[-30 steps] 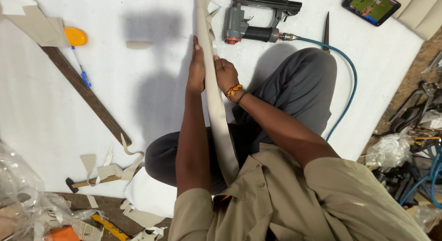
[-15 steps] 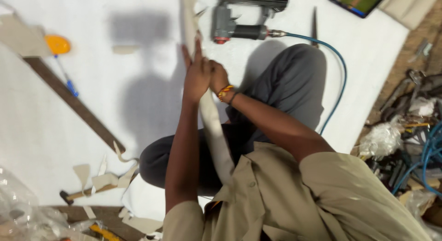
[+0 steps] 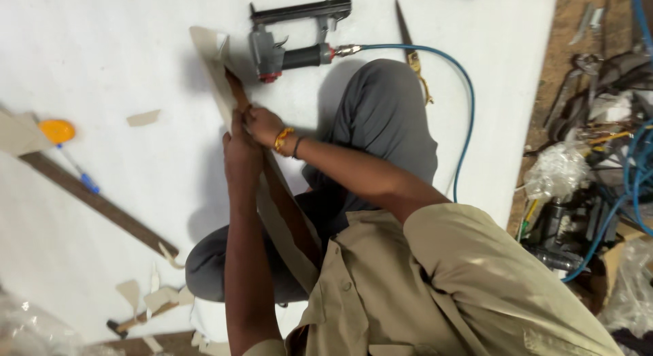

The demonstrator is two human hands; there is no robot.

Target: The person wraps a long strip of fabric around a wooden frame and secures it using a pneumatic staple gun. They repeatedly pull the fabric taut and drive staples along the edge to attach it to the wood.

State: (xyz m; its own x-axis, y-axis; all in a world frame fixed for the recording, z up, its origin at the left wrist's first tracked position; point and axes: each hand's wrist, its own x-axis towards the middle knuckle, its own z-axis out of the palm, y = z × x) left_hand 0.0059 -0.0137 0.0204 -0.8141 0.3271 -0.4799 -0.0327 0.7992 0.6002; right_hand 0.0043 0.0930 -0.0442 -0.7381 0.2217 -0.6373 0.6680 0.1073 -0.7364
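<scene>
I sit cross-legged on a white sheet (image 3: 122, 70). A long wooden strip wrapped in beige material (image 3: 219, 70) runs from my lap out over the sheet. My left hand (image 3: 239, 146) grips the strip from the left side. My right hand (image 3: 265, 126), with an orange band and a dark band at the wrist, pinches the beige material against the strip right beside the left hand. The far end of the strip lies next to a grey pneumatic staple gun (image 3: 292, 36).
A blue air hose (image 3: 466, 104) curves from the gun past my knee. A dark wooden slat (image 3: 102, 203), an orange-handled tool (image 3: 61, 135), a small hammer (image 3: 132, 322) and beige scraps lie at left. Tools, hoses and plastic clutter the floor at right.
The view has shifted and the strip has tilted, its far end now lying nearer the staple gun. Both hands stay clamped together on the strip.
</scene>
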